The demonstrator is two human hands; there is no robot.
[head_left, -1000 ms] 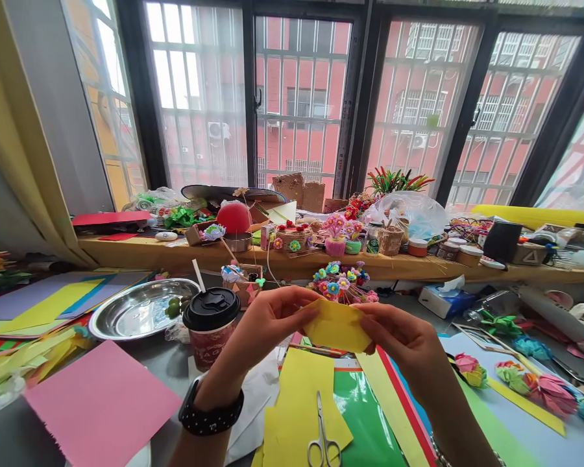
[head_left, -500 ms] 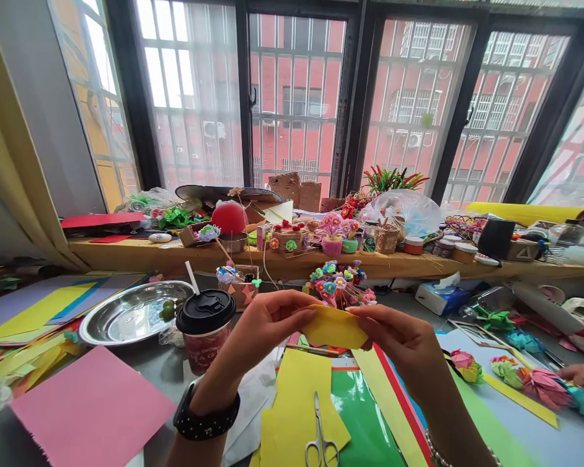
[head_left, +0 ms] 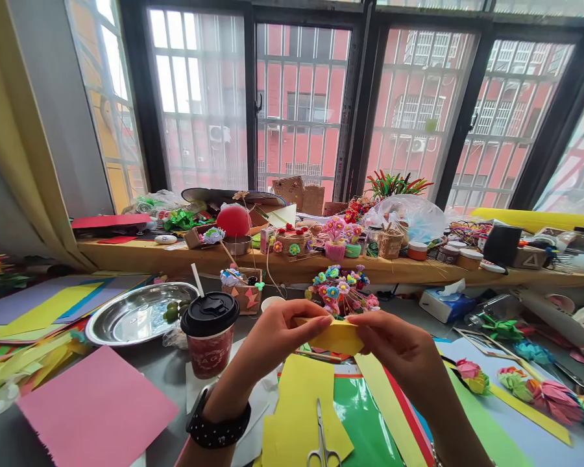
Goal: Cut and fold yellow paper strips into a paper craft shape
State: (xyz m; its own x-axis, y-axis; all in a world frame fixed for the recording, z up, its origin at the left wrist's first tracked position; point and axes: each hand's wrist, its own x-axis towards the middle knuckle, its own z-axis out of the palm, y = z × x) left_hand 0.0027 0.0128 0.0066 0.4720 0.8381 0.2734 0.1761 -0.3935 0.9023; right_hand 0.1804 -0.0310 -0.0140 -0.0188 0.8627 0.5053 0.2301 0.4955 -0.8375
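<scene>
A small folded piece of yellow paper (head_left: 338, 336) is held up above the table between both hands. My left hand (head_left: 289, 327) pinches its left end between thumb and fingers. On the other end, my right hand (head_left: 394, 337) grips the paper the same way, fingertips near the top edge. Below the hands lie yellow paper sheets (head_left: 296, 389), with a small pair of scissors (head_left: 321, 431) resting on them, handles toward me. A glossy green sheet (head_left: 363, 412) is beside these. The fingers hide part of the folded paper.
Left of my left arm stand a lidded cup with a straw (head_left: 211, 337), a metal plate (head_left: 104, 324) with green fruit, and a pink sheet (head_left: 100, 408). Paper flowers (head_left: 557, 399) lie at right. Behind the hands are bunched small flowers (head_left: 338, 288) and a cluttered sill (head_left: 292, 266).
My hands have lowered slightly, and the left fingers now cover more of the yellow paper. The view has shifted a little. Another person's hand at the right edge is gone from view.
</scene>
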